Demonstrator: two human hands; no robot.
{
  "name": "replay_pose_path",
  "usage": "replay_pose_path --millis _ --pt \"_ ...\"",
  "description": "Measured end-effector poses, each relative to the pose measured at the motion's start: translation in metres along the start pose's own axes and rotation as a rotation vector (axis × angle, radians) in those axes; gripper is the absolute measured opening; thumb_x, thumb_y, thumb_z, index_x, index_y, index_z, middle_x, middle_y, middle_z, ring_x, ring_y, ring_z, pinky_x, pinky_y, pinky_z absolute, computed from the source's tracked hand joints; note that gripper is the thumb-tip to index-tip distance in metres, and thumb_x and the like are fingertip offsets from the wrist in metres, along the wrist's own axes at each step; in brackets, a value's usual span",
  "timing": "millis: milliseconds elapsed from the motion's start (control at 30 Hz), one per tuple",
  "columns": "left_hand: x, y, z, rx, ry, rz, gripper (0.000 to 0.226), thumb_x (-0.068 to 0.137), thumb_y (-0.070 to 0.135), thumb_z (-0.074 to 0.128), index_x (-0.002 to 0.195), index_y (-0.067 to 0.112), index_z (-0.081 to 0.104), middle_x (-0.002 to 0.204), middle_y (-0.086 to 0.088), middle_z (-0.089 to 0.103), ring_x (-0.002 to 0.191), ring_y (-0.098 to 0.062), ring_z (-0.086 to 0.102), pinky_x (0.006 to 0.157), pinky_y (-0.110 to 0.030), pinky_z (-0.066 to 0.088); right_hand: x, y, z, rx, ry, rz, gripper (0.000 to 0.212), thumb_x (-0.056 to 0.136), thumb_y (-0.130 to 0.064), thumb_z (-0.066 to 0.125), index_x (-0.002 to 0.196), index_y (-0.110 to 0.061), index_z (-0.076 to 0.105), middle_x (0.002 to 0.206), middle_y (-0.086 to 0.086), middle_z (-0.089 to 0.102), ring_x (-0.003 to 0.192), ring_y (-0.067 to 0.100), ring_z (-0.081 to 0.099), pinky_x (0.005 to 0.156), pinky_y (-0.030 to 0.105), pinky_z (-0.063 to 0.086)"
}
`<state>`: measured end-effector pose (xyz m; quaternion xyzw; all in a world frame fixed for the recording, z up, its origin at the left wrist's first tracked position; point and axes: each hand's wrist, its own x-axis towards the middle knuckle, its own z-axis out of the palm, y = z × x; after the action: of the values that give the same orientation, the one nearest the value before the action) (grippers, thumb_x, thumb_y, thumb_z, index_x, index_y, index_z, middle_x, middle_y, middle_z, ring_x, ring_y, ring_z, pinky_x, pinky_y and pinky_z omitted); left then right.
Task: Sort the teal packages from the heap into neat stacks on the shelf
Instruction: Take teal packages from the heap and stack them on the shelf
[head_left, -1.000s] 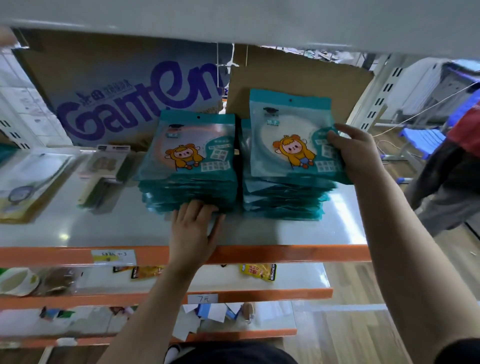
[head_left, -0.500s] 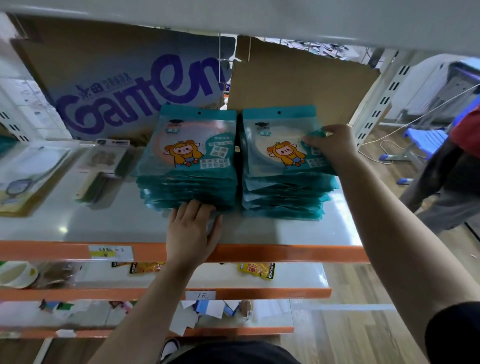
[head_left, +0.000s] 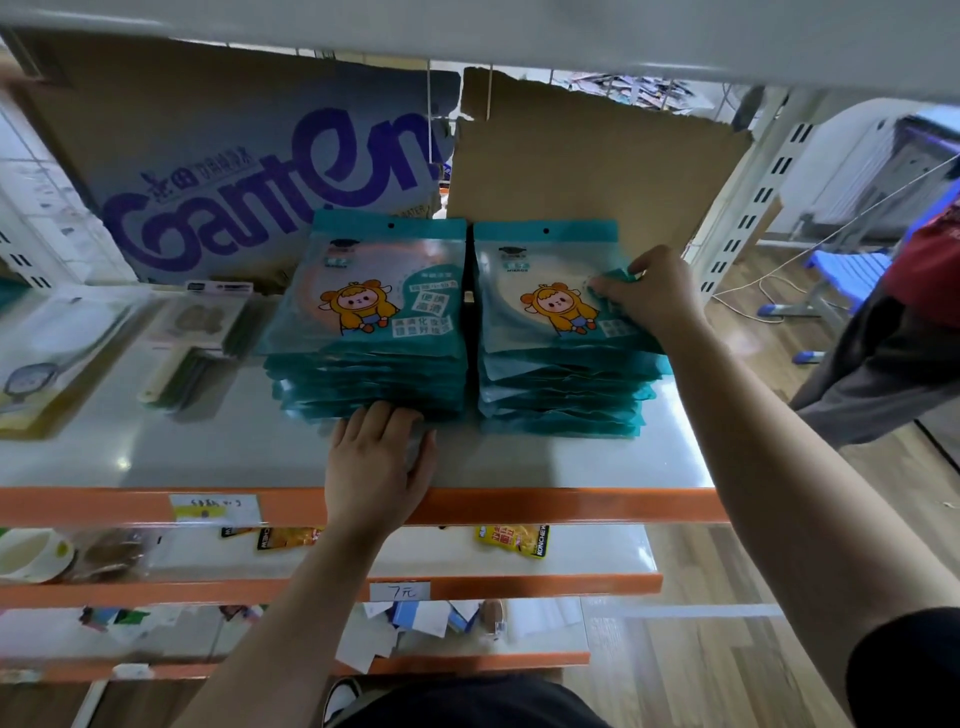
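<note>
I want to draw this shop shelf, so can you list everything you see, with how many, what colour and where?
left stack: one, teal, middle of shelf
right stack: one, teal, beside it
top package: one, teal, on right stack
shelf: one, orange-edged, under the stacks
printed box: one, brown with purple letters, behind left stack
cardboard sheet: one, brown, behind right stack
yellow packets: two, yellow, lower shelf
left hand: one, fingers touch left stack's front
right hand: one, fingers pinch top package

Right hand (head_left: 654, 296) covers right side of top package (head_left: 540, 291) on right stack (head_left: 561, 395); print there hidden. Left hand (head_left: 379, 457) fingertips at near edge of left stack (head_left: 369, 374); contact unclear. Left-side packs (head_left: 47, 364) blurred, cut by edge. Shelf label (head_left: 215, 508) writing illegible.
</note>
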<state>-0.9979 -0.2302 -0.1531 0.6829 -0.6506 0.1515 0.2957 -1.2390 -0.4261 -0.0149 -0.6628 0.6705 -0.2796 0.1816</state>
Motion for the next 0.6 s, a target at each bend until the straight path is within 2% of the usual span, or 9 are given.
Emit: replay_pose_path --millis 67,133,267,433,533,600 --pt "0.0 0.001 -0.001 -0.003 0.003 -0.002 0.031 0.091 0.036 0.047 0.091 0.011 0.066 0.087 -0.006 0.063 0.081 -0.024 0.06 0.073 -0.034 0.043 -0.001 0.004 -0.001 -0.015 -0.024 -0.023 0.052 0.082 -0.047 0.071 0.096 0.003 0.068 0.096 0.021 0.069 0.08 0.029 0.063 0.068 0.041 0.053" --pt "0.001 0.002 -0.001 -0.003 0.005 -0.003 0.031 0.091 0.035 0.047 0.091 0.011 0.066 0.086 -0.006 0.064 0.079 -0.025 0.06 0.072 -0.033 0.043 -0.001 0.009 -0.001 -0.016 -0.043 -0.038 0.045 0.083 -0.047 0.069 0.094 -0.004 0.071 0.091 0.012 0.07 0.067 0.017 0.059 0.058 0.03 0.048" --pt "0.001 0.002 -0.002 -0.007 -0.013 -0.025 0.031 0.09 0.036 0.047 0.091 0.011 0.066 0.087 -0.006 0.064 0.08 -0.025 0.061 0.072 -0.033 0.044 -0.003 0.016 0.004 0.049 -0.007 -0.02 0.044 0.081 -0.045 0.072 0.109 -0.011 0.07 0.097 0.003 0.068 0.077 0.016 0.061 0.058 0.029 0.05" --pt "0.001 0.003 -0.003 -0.014 -0.024 -0.036 0.031 0.09 0.035 0.048 0.091 0.011 0.067 0.087 -0.006 0.064 0.079 -0.026 0.061 0.072 -0.033 0.044 -0.002 0.015 0.006 -0.014 0.025 -0.033 0.042 0.081 -0.046 0.072 0.105 -0.011 0.072 0.098 0.005 0.07 0.073 0.015 0.06 0.054 0.027 0.048" --pt "0.001 0.002 -0.004 -0.031 -0.031 -0.041 0.031 0.091 0.036 0.047 0.092 0.012 0.067 0.088 -0.006 0.063 0.08 -0.025 0.06 0.073 -0.032 0.044 -0.005 0.009 0.005 -0.157 0.107 -0.1 0.042 0.082 -0.044 0.071 0.111 -0.013 0.068 0.117 0.009 0.061 0.096 0.024 0.06 0.071 0.035 0.051" --pt "0.003 0.001 -0.006 -0.101 -0.05 -0.051 0.031 0.091 0.035 0.048 0.095 0.011 0.067 0.091 -0.005 0.063 0.082 -0.024 0.06 0.073 -0.031 0.045 -0.014 0.0 0.01 -0.161 0.118 -0.193 0.035 0.084 -0.036 0.069 0.113 -0.016 0.066 0.118 0.008 0.059 0.107 0.028 0.056 0.084 0.038 0.049"
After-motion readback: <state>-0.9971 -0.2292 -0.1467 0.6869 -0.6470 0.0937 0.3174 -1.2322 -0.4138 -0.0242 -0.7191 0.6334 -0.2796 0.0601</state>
